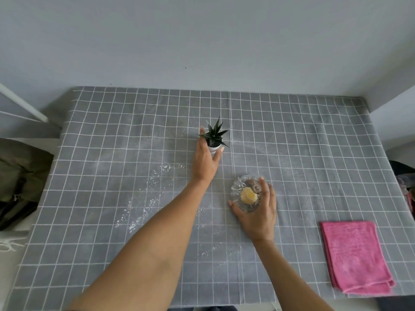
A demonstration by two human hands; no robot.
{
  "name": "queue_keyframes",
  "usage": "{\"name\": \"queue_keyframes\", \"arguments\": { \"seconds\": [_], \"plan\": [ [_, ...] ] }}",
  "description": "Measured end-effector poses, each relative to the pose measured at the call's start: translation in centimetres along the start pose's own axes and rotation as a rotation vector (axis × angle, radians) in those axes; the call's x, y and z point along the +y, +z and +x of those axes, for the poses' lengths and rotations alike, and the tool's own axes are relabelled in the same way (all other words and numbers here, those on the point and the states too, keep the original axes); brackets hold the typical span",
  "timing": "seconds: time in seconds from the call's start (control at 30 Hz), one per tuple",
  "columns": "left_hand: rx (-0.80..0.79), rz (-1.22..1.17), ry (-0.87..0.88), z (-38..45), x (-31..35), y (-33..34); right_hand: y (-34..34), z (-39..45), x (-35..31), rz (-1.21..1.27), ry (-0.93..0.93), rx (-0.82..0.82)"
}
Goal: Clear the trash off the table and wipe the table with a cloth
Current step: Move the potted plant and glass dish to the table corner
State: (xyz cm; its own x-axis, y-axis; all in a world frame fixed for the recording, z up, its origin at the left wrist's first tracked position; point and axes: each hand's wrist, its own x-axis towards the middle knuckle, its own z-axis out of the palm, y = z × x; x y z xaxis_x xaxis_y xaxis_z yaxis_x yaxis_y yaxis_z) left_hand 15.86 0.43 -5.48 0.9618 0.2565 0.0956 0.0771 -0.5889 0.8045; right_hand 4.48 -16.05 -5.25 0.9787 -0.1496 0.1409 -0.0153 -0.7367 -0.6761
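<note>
Both hands were busy: left hand point(205, 160) cupped the plant point(215, 138), right hand point(258, 212) gripped the dish point(246, 194). Cloth point(356, 257) lay right of dish, long axis front-back, nearer right hand; crumbs point(143, 209) left.

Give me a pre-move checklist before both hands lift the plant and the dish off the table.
1. Left hand round the potted plant: ok, fingers and thumb flank the white pot.
2. Right hand on the glass dish: ok, fingers curl round its rim.
3. Dish contents secure: cannot tell.
4. Plant upright: ok.
5. Pink cloth within reach, folded: ok.
6. Tablecloth free of white crumbs: not ok.
</note>
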Motion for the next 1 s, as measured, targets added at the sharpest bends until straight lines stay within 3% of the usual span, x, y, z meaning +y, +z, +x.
{"name": "queue_keyframes", "arguments": {
  "seconds": [0.2, 0.57, 0.73, 1.0],
  "plan": [
    [0.012, 0.01, 0.035, 0.0, 0.0, -0.3, 0.3, 0.4, 0.4, -0.042, -0.017, -0.015],
    [0.036, 0.276, 0.14, -1.0, -0.7, -7.0, 0.1, 2.3, -0.5, -0.057, -0.022, -0.079],
    [0.114, 0.373, 0.052, -2.4, -1.3, -11.8, 0.5, 3.7, -3.2, -0.03, -0.086, -0.146],
    [0.308, 0.424, -0.174, -5.0, -2.5, -19.0, 3.7, 7.9, -11.2, 0.027, -0.348, -0.277]
  ]
}}
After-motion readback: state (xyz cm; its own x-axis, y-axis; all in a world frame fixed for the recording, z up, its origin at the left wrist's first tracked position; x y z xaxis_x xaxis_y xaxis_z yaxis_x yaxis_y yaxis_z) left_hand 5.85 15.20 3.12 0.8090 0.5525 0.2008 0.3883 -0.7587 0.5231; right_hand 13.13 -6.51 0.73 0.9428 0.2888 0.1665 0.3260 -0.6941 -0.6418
